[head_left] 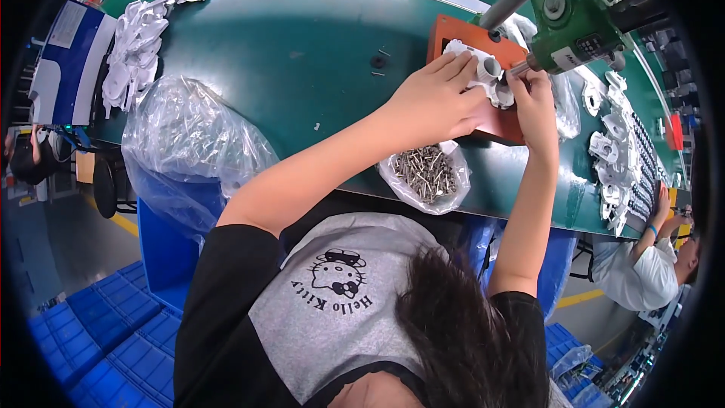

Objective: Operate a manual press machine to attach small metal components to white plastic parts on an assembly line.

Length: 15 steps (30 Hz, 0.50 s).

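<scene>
A white metal casting (489,68) with a round collar sits on the orange block (445,30) under the green press (555,11). My left hand (442,98) lies across the casting's near left side, its fingers bent over it and holding it. From the other side, my right hand (536,102) has thumb and fingers pinched together beside the press's steel rod (521,68). What sits between those fingertips is too small to make out. Close below my left hand, an open plastic bag holds many small metal pins (427,172).
White castings are piled at left (136,49) and at right (615,151), beside a dark belt (646,159). A clear plastic bag (192,125) hangs over a blue bin (162,257). A blue and white machine (72,64) stands far left. Another person (642,272) works at right.
</scene>
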Tool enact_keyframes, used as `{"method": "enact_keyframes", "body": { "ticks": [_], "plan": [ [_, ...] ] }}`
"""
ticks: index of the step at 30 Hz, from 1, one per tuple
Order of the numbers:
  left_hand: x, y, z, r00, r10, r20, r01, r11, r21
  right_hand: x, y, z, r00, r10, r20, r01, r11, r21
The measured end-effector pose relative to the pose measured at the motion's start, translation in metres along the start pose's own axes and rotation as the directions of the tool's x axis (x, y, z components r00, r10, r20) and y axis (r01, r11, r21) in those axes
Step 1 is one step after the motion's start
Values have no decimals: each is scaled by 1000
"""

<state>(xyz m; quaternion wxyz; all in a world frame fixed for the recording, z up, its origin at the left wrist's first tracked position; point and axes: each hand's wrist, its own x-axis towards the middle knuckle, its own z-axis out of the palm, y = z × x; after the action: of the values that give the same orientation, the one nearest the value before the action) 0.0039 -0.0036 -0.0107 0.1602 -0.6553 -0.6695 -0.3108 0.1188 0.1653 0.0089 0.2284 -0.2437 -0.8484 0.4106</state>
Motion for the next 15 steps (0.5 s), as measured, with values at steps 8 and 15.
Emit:
{"method": "enact_keyframes", "body": {
  "ticks": [8, 15],
  "plan": [
    [0, 3, 1, 1000, -4, 12, 5, 998, -58, -1, -7, 3, 996, -83, -12, 81, 989, -122],
    [-1, 3, -4, 999, -19, 35, 22, 995, -97, -6, 2, 9, 990, -106, -92, 75, 953, -293]
  ]
}}
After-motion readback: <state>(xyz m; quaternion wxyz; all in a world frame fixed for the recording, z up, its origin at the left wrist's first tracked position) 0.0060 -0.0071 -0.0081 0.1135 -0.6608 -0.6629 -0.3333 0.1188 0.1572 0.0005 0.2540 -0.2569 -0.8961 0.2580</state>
